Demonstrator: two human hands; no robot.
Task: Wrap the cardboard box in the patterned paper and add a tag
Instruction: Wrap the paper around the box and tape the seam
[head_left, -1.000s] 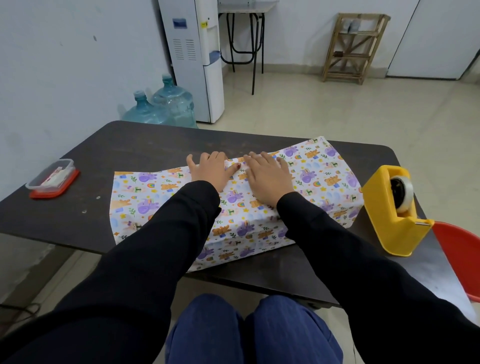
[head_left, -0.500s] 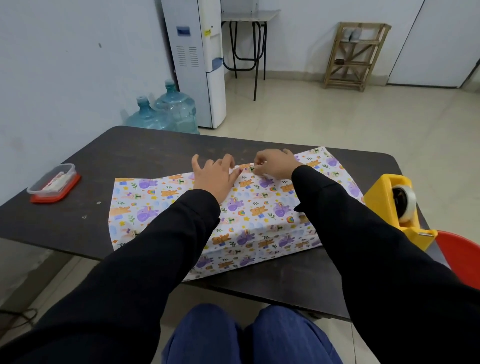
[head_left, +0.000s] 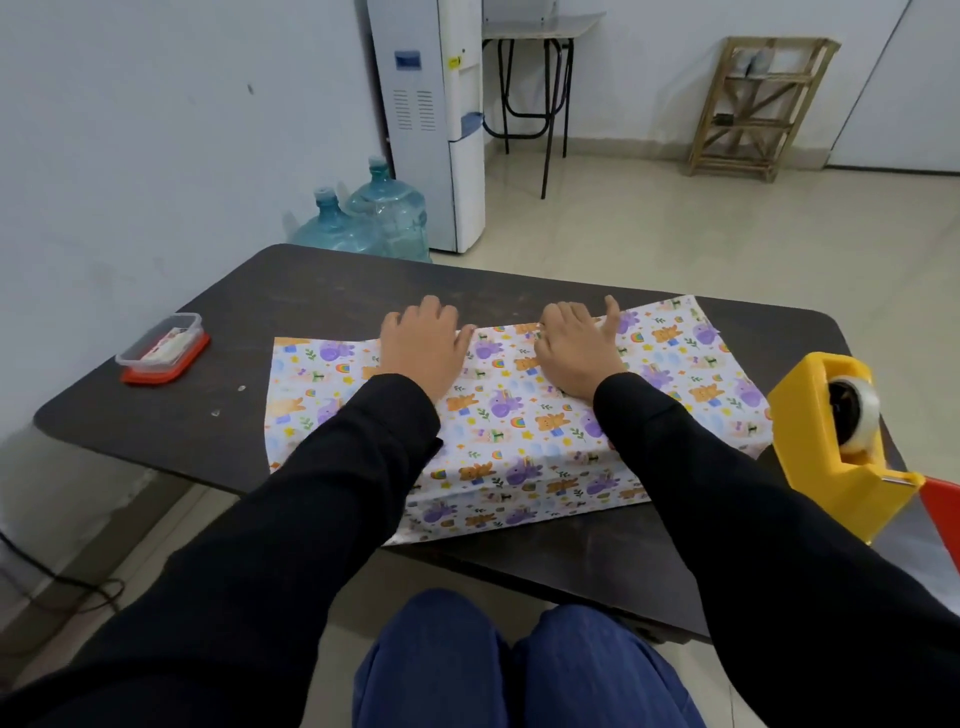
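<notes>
Two hands press colourful animal-patterned wrapping paper (head_left: 519, 415) on the dark brown worktop (head_left: 311, 296), box hidden beneath.
Left hand (head_left: 423, 351) spread flat at the paper's far edge; right hand (head_left: 576, 356) beside it, fingers bent, grip unclear.

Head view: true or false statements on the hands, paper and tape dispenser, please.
1. Both the left hand and right hand rest on the patterned paper. True.
2. The yellow tape dispenser stands left of the paper. False: it stands to its right.
3. A clear container with a red lid sits at the left end of the table. True.
4. One hand holds tape. False: neither does; the roll sits in the dispenser.
</notes>
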